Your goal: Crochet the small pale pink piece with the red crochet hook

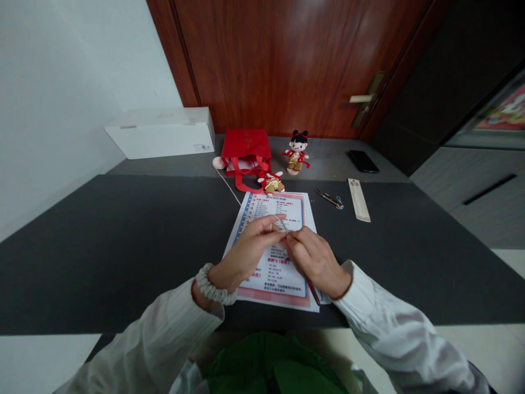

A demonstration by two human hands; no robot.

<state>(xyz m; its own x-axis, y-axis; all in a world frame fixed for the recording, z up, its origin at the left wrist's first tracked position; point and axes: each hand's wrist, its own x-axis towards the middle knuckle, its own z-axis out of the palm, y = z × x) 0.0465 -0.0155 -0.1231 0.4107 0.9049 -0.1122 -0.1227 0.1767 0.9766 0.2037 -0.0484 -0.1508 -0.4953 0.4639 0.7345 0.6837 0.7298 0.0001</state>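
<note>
My left hand (257,241) is closed in a pinch, with pale yarn (229,188) running over its fingers from a small ball (219,162) by the red bag. Facing it, my right hand (314,256) is closed round a crochet hook (312,290) whose dark red handle sticks out below the palm. The fingertips of both hands meet over a printed pattern sheet (283,295). Whatever stitches lie between them are too small to make out. A headless crocheted doll body (272,183) lies just beyond the sheet.
Behind the sheet stand a red gift bag (246,143) and a finished crocheted doll (297,150). Small scissors (328,198), a white narrow packet (359,200) and a black phone (362,161) lie to the right. A long white box (164,133) sits at the back left.
</note>
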